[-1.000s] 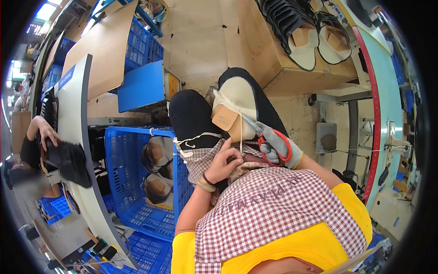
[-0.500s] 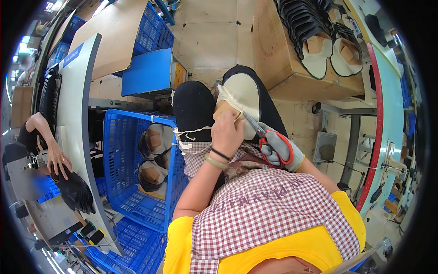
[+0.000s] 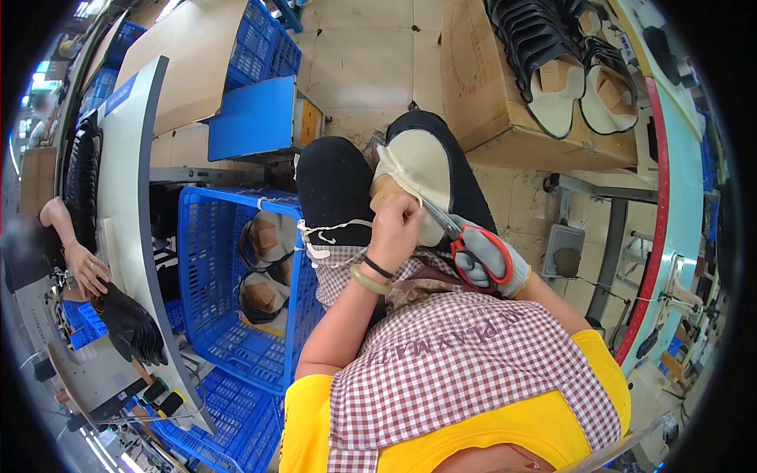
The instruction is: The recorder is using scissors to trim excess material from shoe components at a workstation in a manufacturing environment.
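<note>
While the left hand [image 3: 397, 229] is near the middle of the frame, its bare fingers are bent in and the tips are pressed together. I can't tell what, if anything, is between them. It has a black band [image 3: 378, 268] and a pale bangle [image 3: 369, 279] on its wrist. Just to its right, the right hand [image 3: 516, 272] wears a gray glove and grips the red handles of the scissors [image 3: 451, 226]. The blades point up and left, close to the left fingertips.

Just above the middle of the frame, a cream shoe upper [image 3: 418, 165] lies over the person's black pants [image 3: 331, 177]. It has a tan patch [image 3: 382, 189] at its lower left, partly behind the left hand. Below the hands is a checked apron [image 3: 449, 355].

Left of the legs, a blue plastic crate [image 3: 217, 347] holds more shoe pieces [image 3: 260, 296]. At the far left, a co-worker's hand [image 3: 85, 270] touches a bunch of black pieces [image 3: 130, 319]. At the upper right, rows of black and cream shoe uppers [image 3: 552, 102] sit on a cardboard box [image 3: 477, 94].
</note>
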A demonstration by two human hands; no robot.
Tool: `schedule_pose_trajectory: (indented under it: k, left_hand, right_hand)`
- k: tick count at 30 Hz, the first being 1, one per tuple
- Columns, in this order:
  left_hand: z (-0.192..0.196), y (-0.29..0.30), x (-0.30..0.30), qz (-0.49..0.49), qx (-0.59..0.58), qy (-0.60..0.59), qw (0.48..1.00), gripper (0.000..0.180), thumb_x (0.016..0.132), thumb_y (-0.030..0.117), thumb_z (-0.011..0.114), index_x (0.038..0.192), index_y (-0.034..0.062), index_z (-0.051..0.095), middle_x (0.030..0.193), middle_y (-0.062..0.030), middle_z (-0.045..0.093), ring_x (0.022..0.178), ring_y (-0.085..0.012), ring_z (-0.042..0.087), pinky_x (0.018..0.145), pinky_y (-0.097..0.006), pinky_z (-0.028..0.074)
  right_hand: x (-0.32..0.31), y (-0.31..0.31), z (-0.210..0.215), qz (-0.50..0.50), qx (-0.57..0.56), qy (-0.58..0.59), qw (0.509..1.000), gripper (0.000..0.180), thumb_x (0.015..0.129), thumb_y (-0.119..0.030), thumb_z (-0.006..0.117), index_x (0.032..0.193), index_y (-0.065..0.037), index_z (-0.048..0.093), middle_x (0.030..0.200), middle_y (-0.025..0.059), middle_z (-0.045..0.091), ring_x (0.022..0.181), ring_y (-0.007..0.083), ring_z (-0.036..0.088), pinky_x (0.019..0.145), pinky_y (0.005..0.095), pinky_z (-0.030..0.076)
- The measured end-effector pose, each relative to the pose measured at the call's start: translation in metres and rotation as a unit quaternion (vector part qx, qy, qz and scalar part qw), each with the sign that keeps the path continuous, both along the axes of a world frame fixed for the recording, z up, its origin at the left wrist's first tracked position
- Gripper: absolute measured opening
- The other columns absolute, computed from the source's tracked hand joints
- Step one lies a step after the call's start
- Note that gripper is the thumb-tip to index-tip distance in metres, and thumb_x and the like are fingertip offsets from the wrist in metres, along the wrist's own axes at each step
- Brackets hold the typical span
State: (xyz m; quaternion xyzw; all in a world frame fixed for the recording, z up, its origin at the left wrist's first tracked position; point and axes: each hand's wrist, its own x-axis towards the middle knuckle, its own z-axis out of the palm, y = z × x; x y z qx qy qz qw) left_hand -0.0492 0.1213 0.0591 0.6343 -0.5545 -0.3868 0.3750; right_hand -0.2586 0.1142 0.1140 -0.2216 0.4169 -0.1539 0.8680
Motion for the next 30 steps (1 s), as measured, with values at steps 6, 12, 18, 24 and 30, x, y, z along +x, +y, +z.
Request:
schedule_pose_trajectory:
  k: [6,12,18,24,30]
  left_hand:
    - [0.002,0.004,-0.006,0.013,0.031,0.055,0.998,0.01,0.078,0.003,0.064,0.077,-0.0019,0.056,0.077,-0.011,0.052,0.07,-0.0228,0.054,0.063,-0.033,0.044]
    - [0.005,0.004,-0.008,0.013,0.032,0.071,0.997,0.009,0.079,0.001,0.064,0.078,-0.0033,0.056,0.09,-0.0118,0.051,0.073,-0.0206,0.054,0.064,-0.029,0.045]
    - [0.004,0.006,-0.008,0.016,0.04,0.096,0.994,0.009,0.08,0.001,0.064,0.078,-0.0035,0.056,0.099,-0.0132,0.05,0.075,-0.0206,0.054,0.066,-0.028,0.046]
    - [0.004,0.01,-0.01,0.009,0.049,0.106,0.993,0.008,0.08,0.001,0.064,0.079,-0.0019,0.056,0.106,-0.0126,0.049,0.083,-0.019,0.055,0.07,-0.027,0.047]
    - [0.005,0.017,-0.009,-0.012,0.012,0.118,0.993,0.01,0.078,-0.001,0.063,0.078,-0.0015,0.054,0.116,-0.0173,0.046,0.094,-0.028,0.056,0.079,-0.032,0.049]
  right_hand:
    - [-0.016,-0.011,-0.022,-0.008,0.126,-0.156,0.98,0.054,0.097,-0.044,0.045,0.142,-0.017,0.034,0.072,0.0,0.052,0.047,0.0037,0.037,0.04,0.0144,0.031]
    - [-0.006,-0.007,-0.013,0.001,0.028,-0.007,1.0,0.056,0.095,-0.04,0.052,0.142,-0.015,0.035,0.073,-0.0015,0.053,0.049,0.0024,0.04,0.042,0.0141,0.033]
    - [-0.003,-0.011,-0.006,0.016,0.016,-0.006,1.0,0.054,0.095,-0.037,0.053,0.141,-0.014,0.037,0.074,-0.0023,0.054,0.05,0.0017,0.041,0.043,0.014,0.034]
    - [0.005,-0.014,-0.003,0.024,0.022,0.036,0.999,0.049,0.095,-0.041,0.052,0.134,-0.013,0.044,0.073,-0.0028,0.053,0.049,0.0019,0.039,0.041,0.0149,0.032]
    - [0.014,-0.021,-0.007,0.008,0.051,0.051,0.997,0.039,0.094,-0.043,0.052,0.115,-0.011,0.052,0.072,-0.0023,0.053,0.047,0.0026,0.04,0.038,0.0158,0.031]
